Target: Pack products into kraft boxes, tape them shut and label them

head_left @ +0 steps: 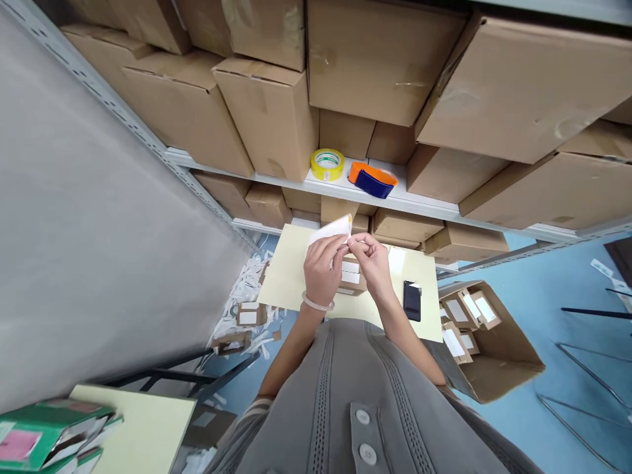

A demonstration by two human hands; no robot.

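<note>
Two hands above the middle of the desk [286, 266], with one white sheet [330, 229] between them, raised toward the far edge. Left hand [323, 263]: fingers curled, fingertips and thumb nearly closed on the lower edge of the sheet. Right hand [371, 258]: thumb and forefinger pinched together at the lower right corner of the sheet; too small to tell how much paper in the pinch.

Likeliest trouble, by judgement: a crease or tear at that corner, from two tight grips so close together. Possible too: a slip of the sheet onto the small box [352, 288] beneath, from so narrow a hold. A lesser risk: a knock to the phone [411, 301], from a swing of the right forearm, given a place just inside the right edge of the desk.

By count: one phone; one flat white paper [396, 259] toward the far right corner; at least one small box under the hands, partly hidden. At the front edge of the shelf [415, 203], one tape roll [327, 164] and one orange-and-blue band [372, 180]. Beyond the near right corner, one open carton [516, 362] with at least five labelled boxes [454, 342] inside, exact number unclear.
</note>
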